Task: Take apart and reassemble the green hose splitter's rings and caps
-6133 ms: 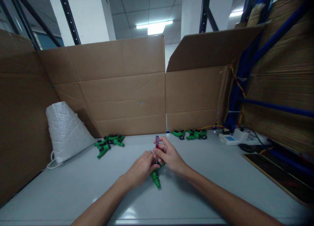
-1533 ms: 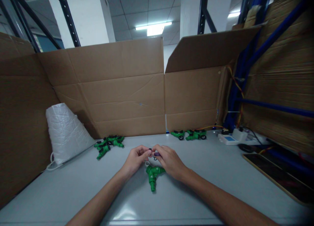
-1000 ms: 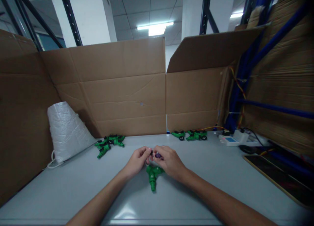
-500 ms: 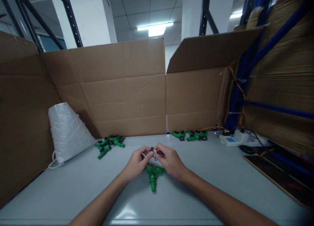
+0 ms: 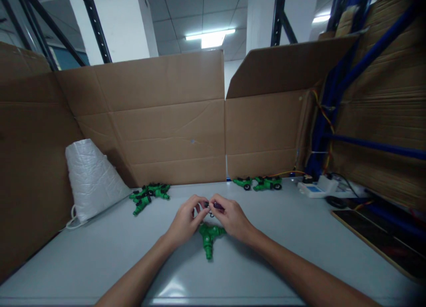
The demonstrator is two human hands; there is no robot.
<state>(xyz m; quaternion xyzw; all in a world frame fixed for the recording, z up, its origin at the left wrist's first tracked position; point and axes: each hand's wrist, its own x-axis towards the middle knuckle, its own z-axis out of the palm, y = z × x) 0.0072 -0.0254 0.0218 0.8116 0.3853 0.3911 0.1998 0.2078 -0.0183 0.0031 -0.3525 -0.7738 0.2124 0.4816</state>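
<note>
My left hand and my right hand meet near the middle of the table, fingertips close together. Pinched in the left fingers is a small black part. The right fingers close on a small dark part, whose shape is mostly hidden. A thin black loop shows just below the fingertips. Under the hands, a green branched piece lies on the table, its right arm partly behind my right hand.
On the grey table, green and black pieces lie at the back left beside a white padded bag. More green pieces with black wheels lie at the back right. A power strip and dark panel are at the right.
The small black part at my left fingertips has turned slightly and sits closer to the right fingers. Both hands keep nearly the same place.
</note>
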